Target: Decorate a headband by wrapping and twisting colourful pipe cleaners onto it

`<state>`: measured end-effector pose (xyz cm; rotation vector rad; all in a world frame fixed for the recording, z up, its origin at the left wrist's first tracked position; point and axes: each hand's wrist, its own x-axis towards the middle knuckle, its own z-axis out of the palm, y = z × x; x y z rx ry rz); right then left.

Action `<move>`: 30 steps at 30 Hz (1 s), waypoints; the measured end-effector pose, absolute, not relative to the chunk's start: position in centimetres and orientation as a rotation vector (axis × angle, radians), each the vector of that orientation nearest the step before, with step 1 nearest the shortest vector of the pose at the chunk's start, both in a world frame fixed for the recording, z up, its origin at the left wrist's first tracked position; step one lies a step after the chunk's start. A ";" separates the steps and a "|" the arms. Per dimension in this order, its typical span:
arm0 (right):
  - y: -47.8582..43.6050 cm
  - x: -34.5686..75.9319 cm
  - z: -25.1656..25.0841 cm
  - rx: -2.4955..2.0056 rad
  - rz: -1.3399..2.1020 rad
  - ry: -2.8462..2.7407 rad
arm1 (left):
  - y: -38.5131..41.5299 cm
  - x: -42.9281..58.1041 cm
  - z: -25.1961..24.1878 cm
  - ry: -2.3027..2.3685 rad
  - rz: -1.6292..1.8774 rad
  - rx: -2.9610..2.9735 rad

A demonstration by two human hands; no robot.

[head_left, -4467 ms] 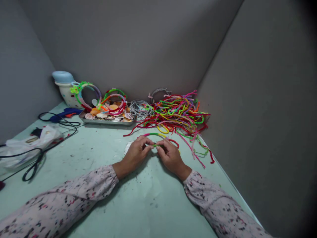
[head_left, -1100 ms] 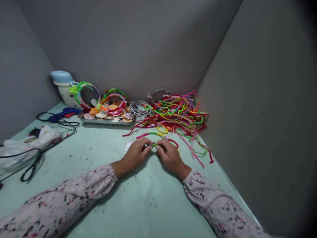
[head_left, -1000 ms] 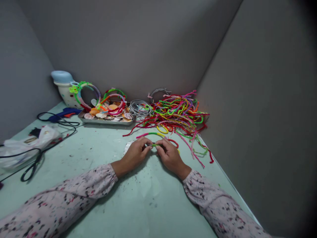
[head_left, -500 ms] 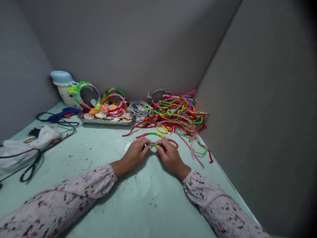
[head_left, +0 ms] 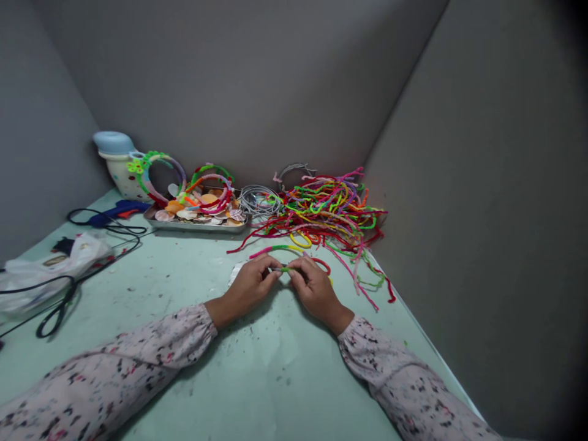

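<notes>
Pinching a green pipe cleaner (head_left: 285, 269) at frame centre, the left hand (head_left: 250, 290) and right hand (head_left: 316, 292) nearly meet, fingers clamped close to steady its short span, just below the tangled pipe-cleaner heap (head_left: 328, 214).

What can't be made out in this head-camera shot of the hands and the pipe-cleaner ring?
Head view, the only camera:
Whether the ends of the pipe-cleaner ring are joined: covered by the left hand and right hand.
The white scrap: partly under the left hand, material unclear.
The shells in the steel tray: partly covered by pipe-cleaner hoops.
The person's upper arms: cut off by the bottom edge.
</notes>
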<state>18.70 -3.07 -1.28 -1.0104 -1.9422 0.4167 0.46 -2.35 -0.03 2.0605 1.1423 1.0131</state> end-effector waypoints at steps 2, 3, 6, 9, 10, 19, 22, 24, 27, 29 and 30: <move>-3.1 18.7 -1.1 -0.976 0.405 -1.912 | -2.5 0.6 0.0 1.145 1.030 2.049; -3.1 18.7 -1.1 -0.963 0.399 -1.897 | -2.6 0.6 0.0 1.139 1.041 2.046; -3.3 18.7 -0.9 -0.961 0.384 -1.847 | -2.8 0.7 0.0 1.111 1.095 2.053; -3.4 18.7 -0.9 -0.994 0.379 -1.750 | -2.9 0.6 0.1 1.144 1.204 2.040; -3.4 18.8 -1.0 -1.010 0.372 -1.703 | -2.9 0.5 0.2 1.166 1.243 2.027; -2.6 19.0 -1.8 -1.151 0.738 -1.610 | -3.0 0.5 -0.1 1.071 1.350 2.082; -2.9 18.6 -1.5 -1.085 0.860 -1.550 | -2.7 0.5 -0.4 1.047 1.306 2.090; -2.9 18.4 -1.3 -1.070 0.952 -1.485 | -2.6 0.5 -0.5 1.041 1.264 2.116; -2.9 18.4 -1.0 -1.071 1.070 -1.381 | -2.6 0.6 -0.6 1.070 1.199 2.144; -2.8 18.5 -1.0 -1.074 1.106 -1.348 | -2.7 0.7 -0.6 1.103 1.184 2.134; -2.7 18.5 -1.0 -1.075 1.117 -1.344 | -2.7 0.8 -0.6 1.117 1.185 2.128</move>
